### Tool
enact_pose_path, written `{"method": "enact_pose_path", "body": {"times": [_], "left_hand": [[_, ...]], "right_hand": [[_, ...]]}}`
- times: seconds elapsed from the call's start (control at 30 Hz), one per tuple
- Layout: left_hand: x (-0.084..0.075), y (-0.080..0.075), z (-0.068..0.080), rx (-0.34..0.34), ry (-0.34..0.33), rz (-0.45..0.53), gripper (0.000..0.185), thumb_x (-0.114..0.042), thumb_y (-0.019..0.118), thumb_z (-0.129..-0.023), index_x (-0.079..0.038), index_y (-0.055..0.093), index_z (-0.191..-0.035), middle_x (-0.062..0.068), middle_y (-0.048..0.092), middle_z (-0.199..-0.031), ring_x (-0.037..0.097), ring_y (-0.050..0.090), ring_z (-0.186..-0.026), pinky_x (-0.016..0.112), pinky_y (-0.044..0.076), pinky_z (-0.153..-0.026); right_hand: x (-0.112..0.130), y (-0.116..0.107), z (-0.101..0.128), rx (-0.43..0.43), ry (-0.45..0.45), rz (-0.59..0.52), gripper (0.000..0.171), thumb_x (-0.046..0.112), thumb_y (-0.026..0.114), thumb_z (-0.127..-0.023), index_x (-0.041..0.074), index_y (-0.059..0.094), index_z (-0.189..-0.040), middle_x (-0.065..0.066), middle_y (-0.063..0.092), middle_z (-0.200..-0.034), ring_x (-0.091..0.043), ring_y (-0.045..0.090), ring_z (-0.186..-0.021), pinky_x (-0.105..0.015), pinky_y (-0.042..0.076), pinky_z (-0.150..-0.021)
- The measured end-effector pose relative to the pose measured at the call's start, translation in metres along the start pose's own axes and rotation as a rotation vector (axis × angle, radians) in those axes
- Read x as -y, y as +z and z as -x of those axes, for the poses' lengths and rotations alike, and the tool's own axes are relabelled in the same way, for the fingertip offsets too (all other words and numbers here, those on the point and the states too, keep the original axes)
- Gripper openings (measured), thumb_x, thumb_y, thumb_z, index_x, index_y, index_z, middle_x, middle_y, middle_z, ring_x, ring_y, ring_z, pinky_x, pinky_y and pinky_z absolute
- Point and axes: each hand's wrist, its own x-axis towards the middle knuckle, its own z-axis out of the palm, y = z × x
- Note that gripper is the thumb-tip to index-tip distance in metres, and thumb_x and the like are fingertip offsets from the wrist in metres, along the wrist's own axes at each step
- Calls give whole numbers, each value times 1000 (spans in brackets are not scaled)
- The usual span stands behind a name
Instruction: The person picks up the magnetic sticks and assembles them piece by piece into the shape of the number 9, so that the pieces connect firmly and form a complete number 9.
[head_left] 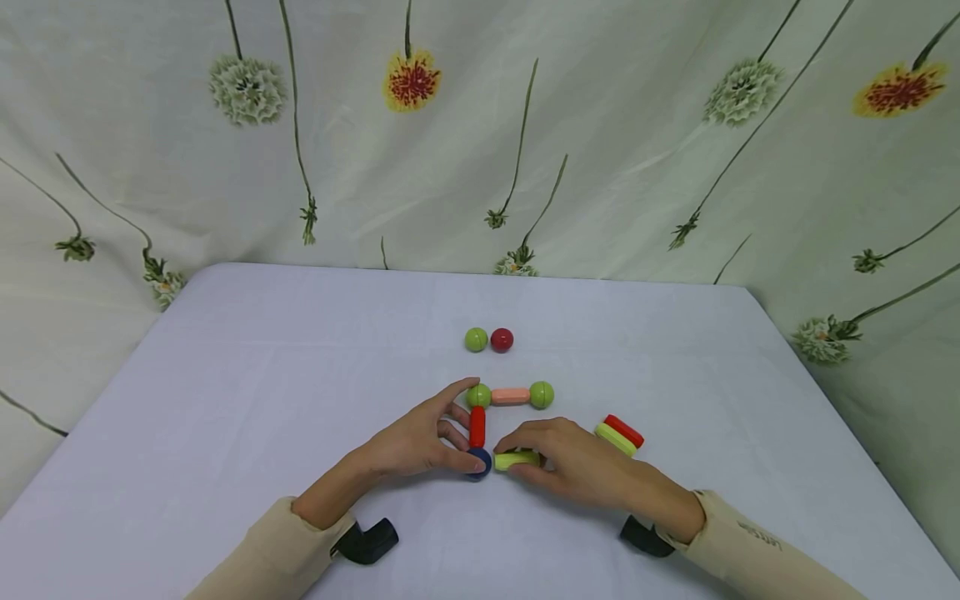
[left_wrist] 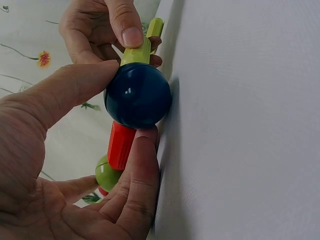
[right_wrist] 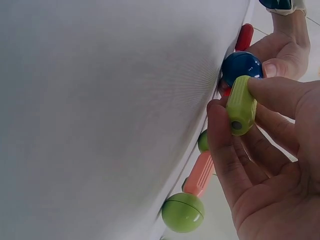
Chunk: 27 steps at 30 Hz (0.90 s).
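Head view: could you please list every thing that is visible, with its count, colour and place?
Loose balls: 2, green and red, touching, far centre of table.
Chain balls: 2 green, 1 dark blue, at the rod ends.
Rods: 1 pink between green balls; 1 red running down to the blue ball; 1 yellow-green beside the blue ball.
Spare rods: 2, red and yellow-green, side by side, right.
Table: 1, white.
Curtain: 1, flowered, behind.
Left hand: fingers pinch blue ball.
Right hand: fingers pinch yellow-green rod.
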Motion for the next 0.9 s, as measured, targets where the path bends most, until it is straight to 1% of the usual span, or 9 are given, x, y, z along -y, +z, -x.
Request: {"method": "enact_pose_path", "body": {"times": [0.23, 0.37, 0.43, 0.53, 0.63, 0.73, 0.8, 0.9], "left_hand": [[-1, -1, 1, -1, -1, 2, 98, -21, 83, -69, -27, 23, -147, 9, 51, -115, 14, 64, -90, 31, 48, -82], [-1, -1, 2, 5, 8, 2, 96, -22, 83, -69, -28, 25, -145, 9, 51, -115, 15, 64, -89, 32, 48, -82], [-1, -1, 2, 18, 27, -4, 91, -23, 83, -70, -29, 29, -143, 10, 52, -114, 16, 64, -89, 32, 48, -81], [-1, -1, 2, 43, 65, -35, 77, -23, 81, -72, -24, 40, -137, 10, 55, -110, 17, 63, -89, 32, 47, -79], [-2, -1, 2, 58, 95, -106, 59, -24, 79, -75, -19, 52, -127, 7, 58, -103, 17, 61, -89, 31, 46, -78], [-3, -1, 4, 63, 110, -204, 46, -28, 76, -77, -19, 58, -119, 3, 59, -96, 15, 58, -85, 29, 46, -75], [-3, -2, 5, 75, 135, -270, 40, -30, 74, -80, -20, 60, -116, 0, 58, -92, 14, 57, -82, 26, 45, -71], [-3, -2, 7, 116, 172, -335, 37, -31, 71, -82, -21, 61, -116, -3, 57, -90, 12, 54, -75, 22, 43, -65]], "right_hand": [[1, 1, -1, 0, -4, -6, 26, 23, 62, -91, 22, 63, -117, 14, 64, -108, 3, 55, -84, -16, 49, -75], [2, -1, 0, 8, 19, -16, 27, 21, 65, -89, 21, 64, -116, 13, 65, -108, 3, 56, -85, -17, 50, -76], [2, -2, 0, 12, 33, -21, 28, 20, 66, -88, 20, 64, -116, 12, 65, -108, 2, 57, -86, -17, 50, -77], [1, -3, 2, 11, 43, -13, 28, 19, 67, -87, 20, 64, -114, 12, 65, -107, 3, 58, -85, -17, 50, -77], [0, -4, 3, 9, 52, 0, 26, 20, 67, -87, 21, 65, -113, 13, 65, -106, 4, 58, -83, -17, 50, -75], [-1, -4, 3, 8, 54, 5, 26, 21, 67, -87, 22, 65, -113, 13, 65, -106, 5, 58, -82, -17, 50, -75], [-2, -3, 3, 6, 49, 4, 26, 21, 67, -87, 22, 65, -112, 14, 65, -106, 5, 58, -83, -16, 50, -75], [-2, -3, 3, 1, 45, 9, 26, 22, 67, -87, 23, 65, -112, 15, 65, -106, 4, 57, -84, -16, 50, -75]]}}
